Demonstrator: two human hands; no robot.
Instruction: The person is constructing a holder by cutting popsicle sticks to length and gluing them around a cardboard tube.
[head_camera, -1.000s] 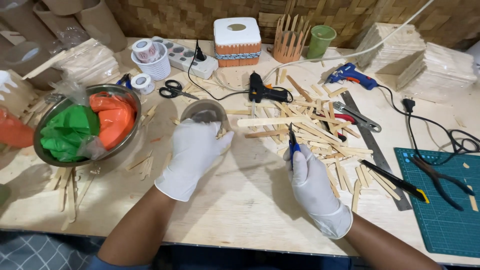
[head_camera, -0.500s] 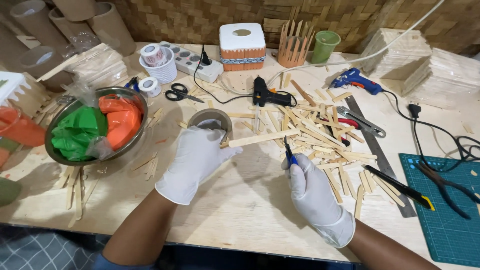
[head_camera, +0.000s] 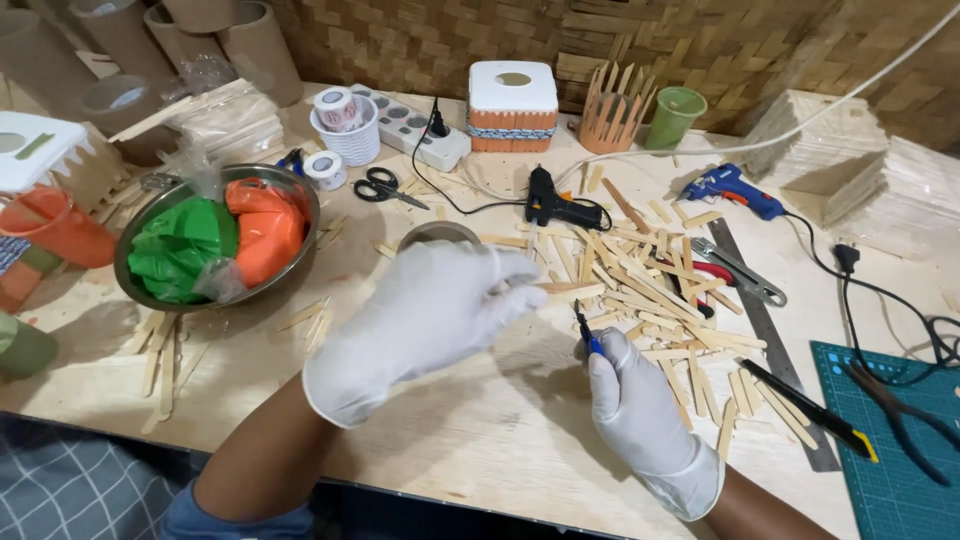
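My left hand (head_camera: 430, 320), in a white glove, is raised over the table and pinches one end of a flat wooden stick (head_camera: 565, 287) that points right. My right hand (head_camera: 640, 420), also gloved, rests on the table and grips a small blue-handled cutter (head_camera: 588, 335) held upright just below the stick's free end. A short cardboard ring (head_camera: 437, 234) stands behind my left hand, partly hidden by it. A loose pile of wooden sticks (head_camera: 660, 280) lies to the right of both hands.
A metal bowl (head_camera: 140, 290) with green and orange bags sits at the left. Scissors (head_camera: 385, 187), a black glue gun (head_camera: 555, 205) and a blue glue gun (head_camera: 730, 188) lie farther back. A metal ruler (head_camera: 765, 330), a utility knife (head_camera: 810, 410) and a green cutting mat (head_camera: 900, 440) are at the right.
My left hand has lifted off the table and come nearer with the stick, now covering part of the cardboard ring. My right hand stays put with the cutter.
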